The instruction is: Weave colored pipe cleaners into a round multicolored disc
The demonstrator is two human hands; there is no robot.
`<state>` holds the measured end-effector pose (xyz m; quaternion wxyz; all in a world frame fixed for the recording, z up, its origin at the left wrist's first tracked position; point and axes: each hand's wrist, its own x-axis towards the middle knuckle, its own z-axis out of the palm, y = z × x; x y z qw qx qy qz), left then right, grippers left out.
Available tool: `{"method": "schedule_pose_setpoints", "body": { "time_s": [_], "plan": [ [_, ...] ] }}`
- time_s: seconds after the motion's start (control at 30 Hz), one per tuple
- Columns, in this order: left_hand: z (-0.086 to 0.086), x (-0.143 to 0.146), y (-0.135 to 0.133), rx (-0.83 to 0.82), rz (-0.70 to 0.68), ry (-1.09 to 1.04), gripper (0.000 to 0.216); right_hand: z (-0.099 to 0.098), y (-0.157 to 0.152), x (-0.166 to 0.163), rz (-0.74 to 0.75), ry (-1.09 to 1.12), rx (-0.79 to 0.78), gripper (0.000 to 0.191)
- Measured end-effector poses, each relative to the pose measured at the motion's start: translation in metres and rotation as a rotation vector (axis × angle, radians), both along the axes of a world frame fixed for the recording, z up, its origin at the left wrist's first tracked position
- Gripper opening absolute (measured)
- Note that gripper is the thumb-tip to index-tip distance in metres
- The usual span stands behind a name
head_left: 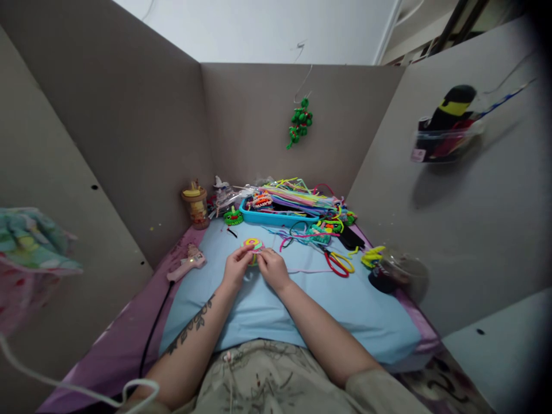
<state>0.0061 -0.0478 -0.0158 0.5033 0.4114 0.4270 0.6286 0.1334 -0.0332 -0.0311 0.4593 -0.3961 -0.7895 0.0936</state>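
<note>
A small round piece of coiled fuzzy pipe cleaner [252,244], pink, yellow and green, is held up between both hands over the light blue cloth. My left hand [237,265] pinches its left side with thumb and fingers closed. From the right, my right hand [273,268] grips its lower edge, fingers also closed. The fingertips cover part of the piece. A thin pink strand [310,271] runs along the cloth from near my right hand toward the scissors [340,264], which have red and yellow handles.
Behind the hands stands a blue tray [276,218] heaped with pipe cleaners. A pink glue gun [186,266] with a black cord lies left. Rightward are a black phone-like object [351,237] and a clear container [403,267]. Grey panels [259,126] enclose three sides.
</note>
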Motion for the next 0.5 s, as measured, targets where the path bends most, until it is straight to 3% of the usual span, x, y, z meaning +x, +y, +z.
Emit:
{"method": "schedule_pose_setpoints", "body": {
  "time_s": [0.23, 0.5],
  "plan": [
    [0.0002, 0.0004, -0.0014, -0.001, -0.017, 0.022, 0.042, 0.0042, -0.0036, 0.0008, 0.007, 0.001, -0.015, 0.024],
    [-0.004, -0.0004, 0.0001, 0.049, -0.056, 0.018, 0.043, 0.0013, -0.0004, 0.0017, -0.068, 0.244, -0.056, 0.014]
  ]
}}
